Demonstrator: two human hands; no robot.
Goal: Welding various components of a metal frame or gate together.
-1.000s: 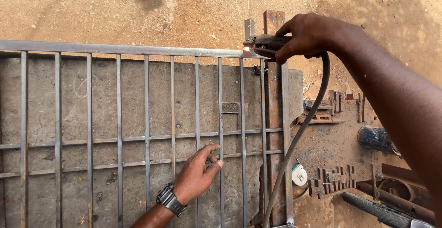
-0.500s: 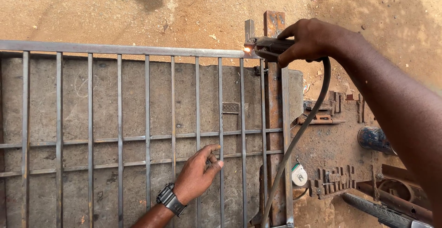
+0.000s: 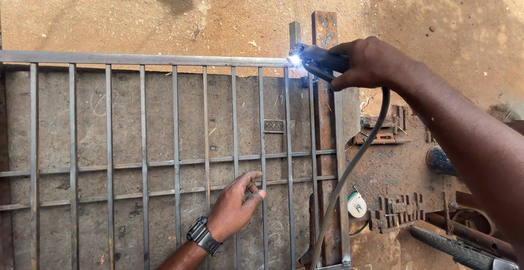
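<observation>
A grey metal grille (image 3: 143,112) of vertical bars and thin cross rails lies flat on a concrete slab. My right hand (image 3: 371,61) grips a dark welding electrode holder (image 3: 322,60), whose tip makes a bright white arc (image 3: 295,60) at the grille's top rail near a rusty upright post (image 3: 326,139). A black cable (image 3: 349,166) hangs from the holder down past the post. My left hand (image 3: 236,204), with a black wristwatch (image 3: 203,236), presses flat on the bars and lower cross rail.
Reddish dirt ground (image 3: 164,13) lies beyond the slab. To the right sit rusty metal scraps (image 3: 382,131), a toothed steel piece (image 3: 397,210), a small tape measure (image 3: 356,204) and a dark ribbed bar (image 3: 464,251).
The orange glow at the holder's tip has become a bright white arc. My right hand has shifted slightly; my left hand stays pressed on the bars.
</observation>
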